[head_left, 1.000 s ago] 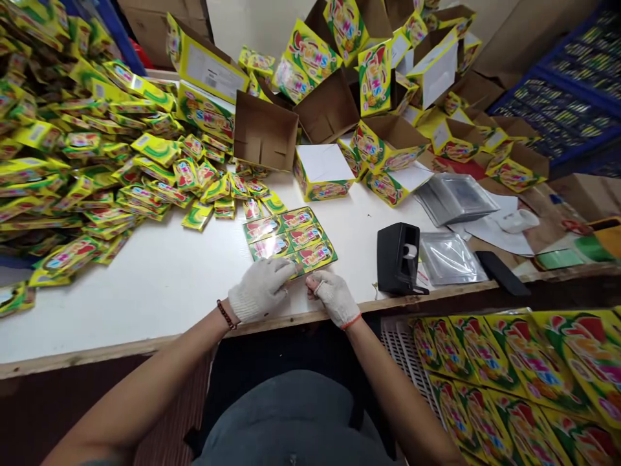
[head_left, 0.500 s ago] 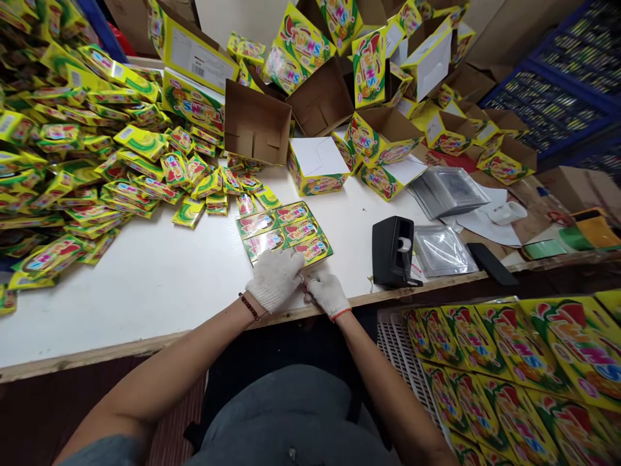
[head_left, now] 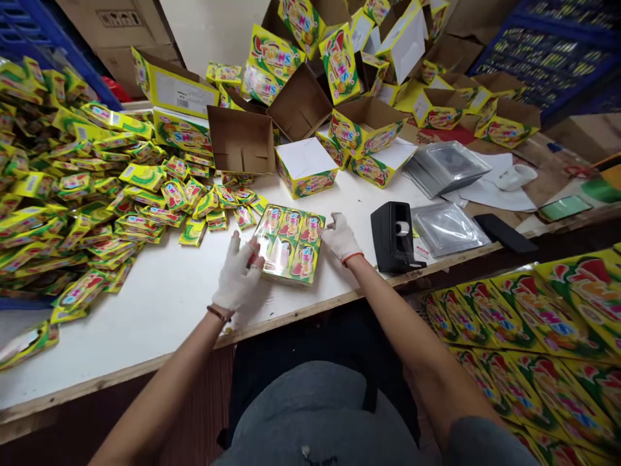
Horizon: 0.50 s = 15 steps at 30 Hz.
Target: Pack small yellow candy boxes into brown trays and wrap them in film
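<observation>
A flat pack (head_left: 290, 249) of several small yellow-green fruit-print boxes, set side by side under glossy clear plastic, lies on the white table in front of me. My left hand (head_left: 236, 275), in a white glove with bare fingertips, is at its left side, fingers spread and thumb side close against the edge. At the upper right edge is my right hand (head_left: 341, 238), gloved too, fingers apart and fingertips by the pack's side. Whether either hand presses on it, I cannot tell. A black tape dispenser (head_left: 391, 236) stands right of my right hand.
Loose small boxes (head_left: 97, 194) are heaped on the left. Open display cartons (head_left: 242, 142) pile up at the back. Clear plastic covers (head_left: 449, 230) and a black phone-like slab (head_left: 504, 233) lie on the right. Below the table edge, filled packs (head_left: 528, 323) stand in rows.
The pack has turned about a quarter and now faces me more squarely. My hands have parted from near the table edge to either side of it. The view has shifted slightly.
</observation>
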Each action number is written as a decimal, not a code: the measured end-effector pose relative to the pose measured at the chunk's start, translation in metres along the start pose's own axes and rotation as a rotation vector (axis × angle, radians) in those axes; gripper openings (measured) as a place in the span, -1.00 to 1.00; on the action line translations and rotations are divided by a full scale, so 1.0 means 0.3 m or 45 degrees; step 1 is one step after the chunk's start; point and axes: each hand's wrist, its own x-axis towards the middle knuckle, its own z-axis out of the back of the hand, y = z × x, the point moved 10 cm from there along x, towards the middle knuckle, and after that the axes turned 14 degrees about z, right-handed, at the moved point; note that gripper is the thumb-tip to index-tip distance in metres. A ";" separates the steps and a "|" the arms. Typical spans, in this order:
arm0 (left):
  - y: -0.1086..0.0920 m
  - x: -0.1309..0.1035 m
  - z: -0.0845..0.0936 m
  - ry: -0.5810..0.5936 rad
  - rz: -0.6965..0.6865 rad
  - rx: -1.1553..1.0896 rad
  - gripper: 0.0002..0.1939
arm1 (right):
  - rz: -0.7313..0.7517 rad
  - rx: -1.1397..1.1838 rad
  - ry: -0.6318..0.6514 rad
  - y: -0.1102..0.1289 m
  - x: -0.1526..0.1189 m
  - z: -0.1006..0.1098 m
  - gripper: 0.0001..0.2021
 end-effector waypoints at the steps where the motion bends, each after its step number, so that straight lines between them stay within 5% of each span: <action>1: -0.020 -0.069 -0.015 -0.012 -0.023 0.002 -0.57 | 0.059 -0.047 0.009 0.013 0.008 0.003 -0.36; 6: -0.160 -0.282 -0.043 -0.063 -0.265 0.229 -0.69 | 0.375 -0.159 0.160 0.069 -0.107 -0.021 -0.37; 12: -0.306 -0.268 -0.105 0.117 -0.905 0.342 -0.78 | 0.664 -0.295 0.122 0.104 -0.319 -0.007 -0.48; 15: -0.333 -0.255 -0.107 0.061 -1.047 0.320 -0.83 | 0.742 -0.280 0.085 0.099 -0.377 0.063 -0.54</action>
